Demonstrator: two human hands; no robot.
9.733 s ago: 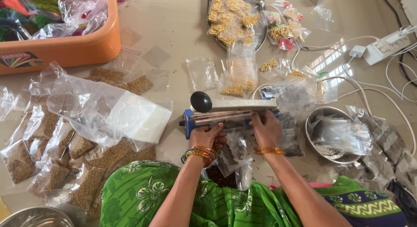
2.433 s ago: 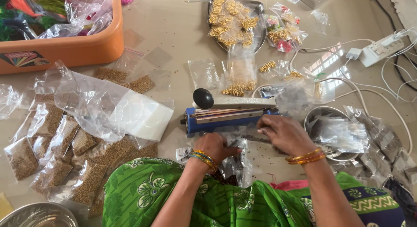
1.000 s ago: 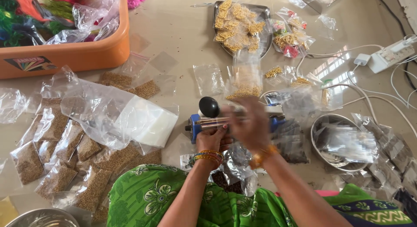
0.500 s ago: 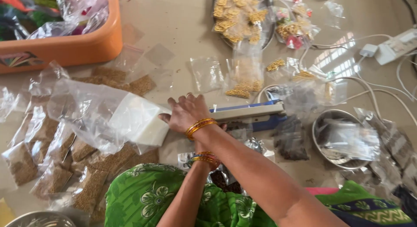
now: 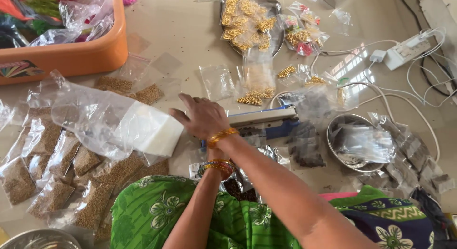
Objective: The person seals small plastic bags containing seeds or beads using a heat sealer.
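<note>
My right hand (image 5: 202, 116) reaches across to the left, fingers apart and holding nothing, its fingertips close to a white stack of small bags (image 5: 153, 131) inside a large clear plastic bag (image 5: 90, 113). Behind that hand lies the blue heat sealer (image 5: 269, 121), with a dark-filled packet (image 5: 247, 132) under its front edge. Of my left arm only the bangled wrist (image 5: 219, 167) shows. The left hand itself is hidden under my right forearm. My green patterned lap (image 5: 157, 215) fills the bottom.
An orange tub (image 5: 71, 58) stands at the back left. Several packets of brown seeds (image 5: 52, 158) lie on the left. A steel tray with gold beads (image 5: 250, 22) is at the back, a steel bowl with packets (image 5: 357, 142) on the right, and a white power strip (image 5: 404, 49) with cords far right.
My right hand left the sealer and swung left toward the white stack of bags. The sealer's arm now lies down. My left hand has slipped out of sight under the right arm.
</note>
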